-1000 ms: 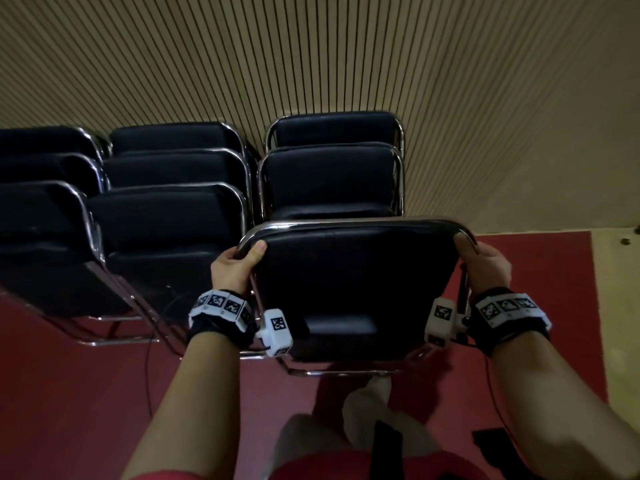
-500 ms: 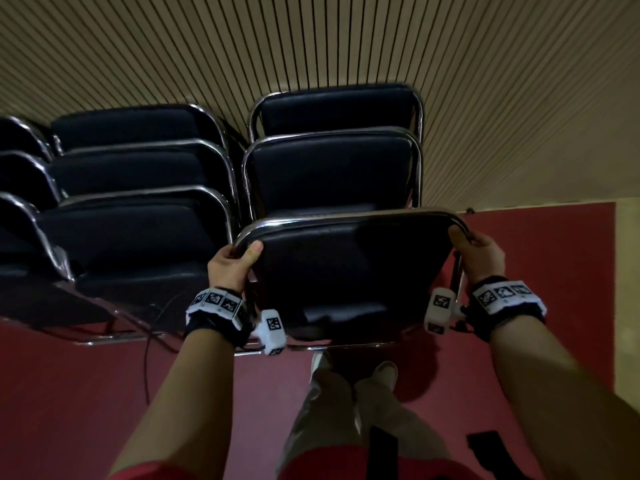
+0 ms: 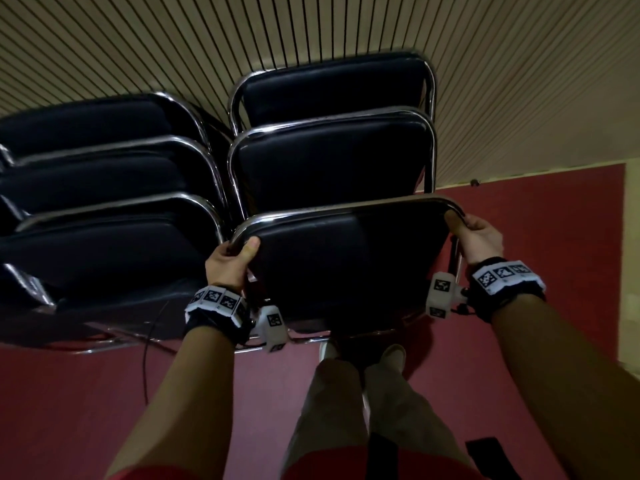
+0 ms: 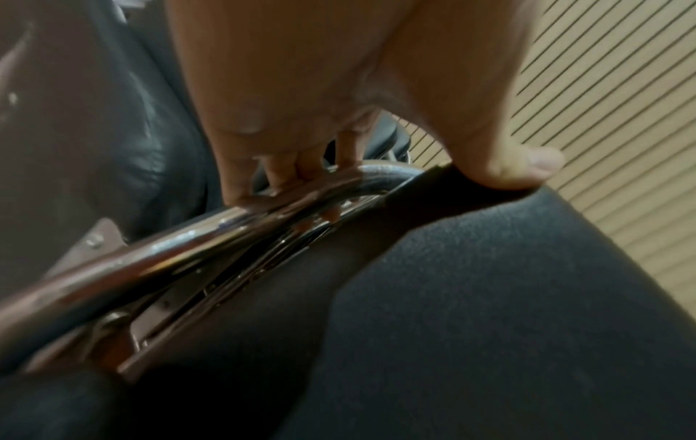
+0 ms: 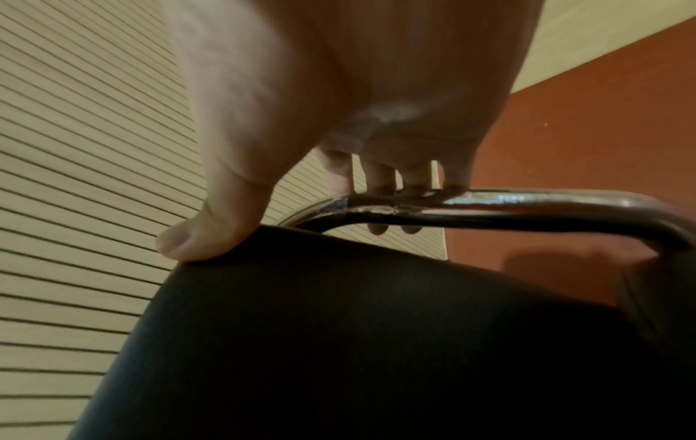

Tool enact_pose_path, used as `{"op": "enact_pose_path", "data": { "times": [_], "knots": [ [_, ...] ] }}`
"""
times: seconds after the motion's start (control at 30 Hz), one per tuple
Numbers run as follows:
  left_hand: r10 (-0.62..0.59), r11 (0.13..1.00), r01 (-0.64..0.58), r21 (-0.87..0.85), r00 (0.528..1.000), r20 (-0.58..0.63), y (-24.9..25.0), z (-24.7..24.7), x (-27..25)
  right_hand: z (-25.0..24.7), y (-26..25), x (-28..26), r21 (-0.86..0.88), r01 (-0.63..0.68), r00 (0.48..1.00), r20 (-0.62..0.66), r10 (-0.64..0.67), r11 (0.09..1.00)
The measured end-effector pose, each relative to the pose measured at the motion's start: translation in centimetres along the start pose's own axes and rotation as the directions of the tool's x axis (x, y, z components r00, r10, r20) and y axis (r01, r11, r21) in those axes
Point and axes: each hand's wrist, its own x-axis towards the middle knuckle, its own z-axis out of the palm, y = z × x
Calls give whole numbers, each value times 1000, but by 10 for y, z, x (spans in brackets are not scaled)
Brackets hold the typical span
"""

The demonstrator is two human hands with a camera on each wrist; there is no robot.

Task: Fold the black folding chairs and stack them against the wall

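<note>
Behind the fingers, each wrist wears a black strap under a white band of square black-and-white markers, with a small white camera block. Khaki trousers, pale shoes.

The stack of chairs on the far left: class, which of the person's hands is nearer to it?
Left. The left hand grips the held chair at the corner right beside that stack; the right hand grips the opposite corner, away from it.

A hall or function room: a slatted beige wall from 10 to 2 o'clock, red floor below, and rows of folded black chrome-framed chairs stacked against the wall at 11 and 12 o'clock.
</note>
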Motion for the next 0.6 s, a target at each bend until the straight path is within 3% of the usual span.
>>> {"op": "enact_pose_path", "data": {
  "times": [0.6],
  "knots": [
    [-73,993,69,93,996,49,24,21,43,34,-42,38,-16,12,1000,-3,-12,1000]
  ]
}}
